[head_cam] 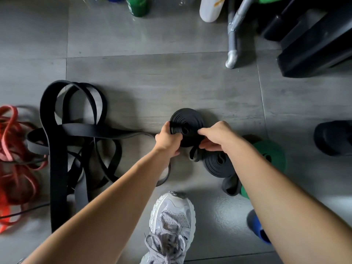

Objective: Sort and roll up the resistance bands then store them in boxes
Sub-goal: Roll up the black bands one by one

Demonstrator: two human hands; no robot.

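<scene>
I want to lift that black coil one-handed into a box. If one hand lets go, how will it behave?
The black coil would probably spring loose: it is layered flat rubber band, pinched by both the left hand and right hand. Its tail runs to the loose black bands, so it may drag. It looks floppy, not fragile.

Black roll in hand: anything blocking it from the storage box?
Cannot tell: no storage box is in view. Both the left hand and right hand grip the black roll, whose unrolled tail trails left into the loose black bands.
</scene>
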